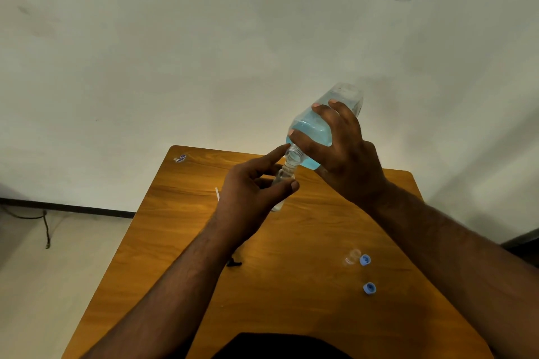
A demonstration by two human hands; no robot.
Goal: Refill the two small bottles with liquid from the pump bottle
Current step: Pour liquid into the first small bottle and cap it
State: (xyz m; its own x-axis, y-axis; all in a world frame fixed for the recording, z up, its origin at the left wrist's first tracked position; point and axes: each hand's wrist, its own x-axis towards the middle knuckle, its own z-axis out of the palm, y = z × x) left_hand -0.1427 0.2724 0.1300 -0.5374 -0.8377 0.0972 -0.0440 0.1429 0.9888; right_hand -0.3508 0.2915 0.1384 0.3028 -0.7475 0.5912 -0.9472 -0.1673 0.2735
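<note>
My right hand (pixel 347 154) grips the large clear bottle (pixel 313 128) of blue liquid, tipped steeply with its open threaded neck pointing down and left. Its pump head is off and not in view. The neck meets the mouth of a small clear bottle (pixel 284 176) that my left hand (pixel 250 192) holds upright above the wooden table (pixel 306 242); my fingers hide most of it. A second small clear bottle (pixel 351 256) stands uncapped at the table's right. Two blue caps (pixel 365 259) (pixel 369 288) lie beside it.
A small black object (pixel 234 264) lies on the table under my left forearm. A white strip (pixel 217 194) and a small sticker (pixel 180 158) sit toward the far left of the table. A pale wall stands behind; a cable (pixel 46 230) hangs at lower left.
</note>
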